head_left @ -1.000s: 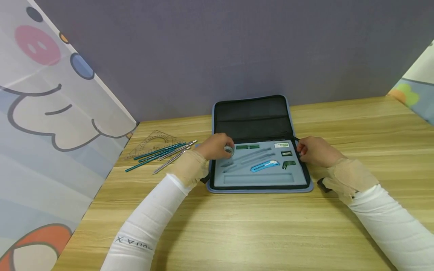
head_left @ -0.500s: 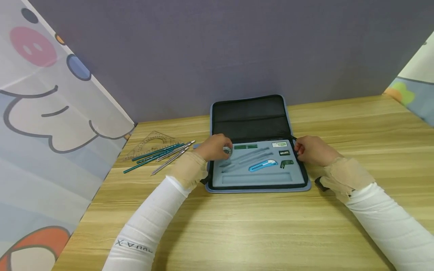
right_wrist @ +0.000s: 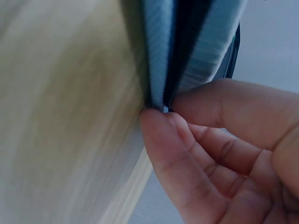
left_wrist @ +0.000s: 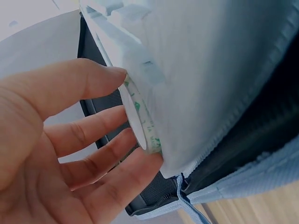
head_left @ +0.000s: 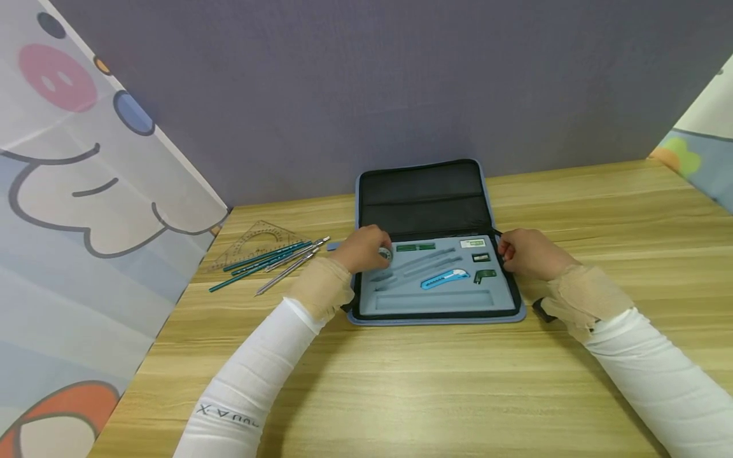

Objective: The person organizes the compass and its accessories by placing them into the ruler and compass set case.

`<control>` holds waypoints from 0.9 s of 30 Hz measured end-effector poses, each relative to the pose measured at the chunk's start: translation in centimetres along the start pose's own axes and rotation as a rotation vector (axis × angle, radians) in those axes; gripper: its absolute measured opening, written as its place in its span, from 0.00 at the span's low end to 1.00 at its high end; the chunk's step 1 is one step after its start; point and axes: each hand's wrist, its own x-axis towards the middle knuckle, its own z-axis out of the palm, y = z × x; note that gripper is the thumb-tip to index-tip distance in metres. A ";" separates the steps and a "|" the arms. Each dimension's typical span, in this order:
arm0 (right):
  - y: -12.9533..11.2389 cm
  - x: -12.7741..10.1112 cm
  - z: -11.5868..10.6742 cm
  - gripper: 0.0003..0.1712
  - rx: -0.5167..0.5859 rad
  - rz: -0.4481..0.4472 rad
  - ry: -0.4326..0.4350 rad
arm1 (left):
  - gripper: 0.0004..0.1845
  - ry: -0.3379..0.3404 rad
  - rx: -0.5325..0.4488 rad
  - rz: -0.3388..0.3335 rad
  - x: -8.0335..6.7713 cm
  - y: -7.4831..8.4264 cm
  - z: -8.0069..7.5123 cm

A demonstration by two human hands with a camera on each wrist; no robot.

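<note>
An open blue zip case lies on the wooden table, with a grey foam insert in its near half. My left hand is at the insert's upper left corner. It pinches a small roll of tape between thumb and fingers, and the left wrist view shows the tape roll against the foam's edge. At the case's right side near the hinge, my right hand pinches the case edge between thumb and forefinger. A blue utility knife and small green and black pieces sit in the foam.
Several teal pencils and metal tools lie left of the case on a clear set square. A cartoon-print panel borders the table on the left, a grey wall stands behind, and bare wood lies in front.
Both hands stay where they were on the tape roll and the case edge. Only the head view has shifted slightly.
</note>
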 end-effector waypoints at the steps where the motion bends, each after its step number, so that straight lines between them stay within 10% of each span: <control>1: 0.0 0.0 0.0 0.07 0.000 0.005 -0.003 | 0.18 0.004 0.001 0.002 0.0 0.0 0.0; 27: -0.1 0.1 -0.1 0.07 0.004 0.004 -0.019 | 0.18 0.081 0.020 0.027 0.1 -0.2 0.8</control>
